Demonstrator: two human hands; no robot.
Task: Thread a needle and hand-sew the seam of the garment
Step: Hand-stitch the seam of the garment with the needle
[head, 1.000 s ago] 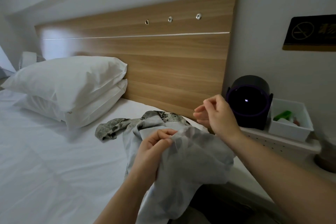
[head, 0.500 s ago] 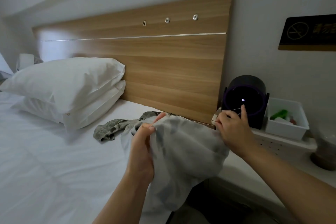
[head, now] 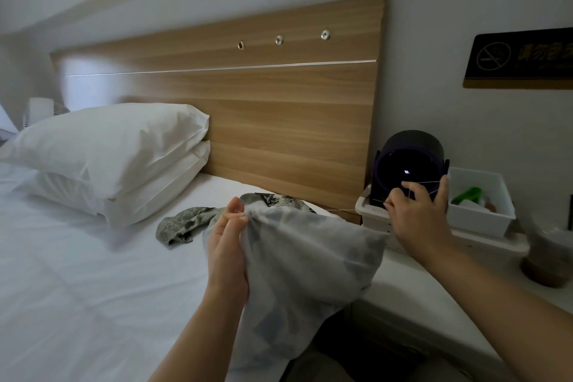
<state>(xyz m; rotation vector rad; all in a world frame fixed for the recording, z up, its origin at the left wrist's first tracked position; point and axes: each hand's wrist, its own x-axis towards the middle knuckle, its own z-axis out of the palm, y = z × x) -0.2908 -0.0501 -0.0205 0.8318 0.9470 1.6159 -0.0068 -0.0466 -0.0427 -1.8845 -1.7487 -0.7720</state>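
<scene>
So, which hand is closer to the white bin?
Right. The right hand is just left of the bin, holding thread; the left hand holds the garment, farther left.

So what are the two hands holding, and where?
The left hand pinches the grey patterned cloth garment at its bunched top edge; the right hand pinches the thin pale thread, taut from the cloth.

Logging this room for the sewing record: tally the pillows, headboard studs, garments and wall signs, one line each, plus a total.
Pillows: 2
Headboard studs: 3
Garment: 1
Wall sign: 1
Total: 7
</scene>
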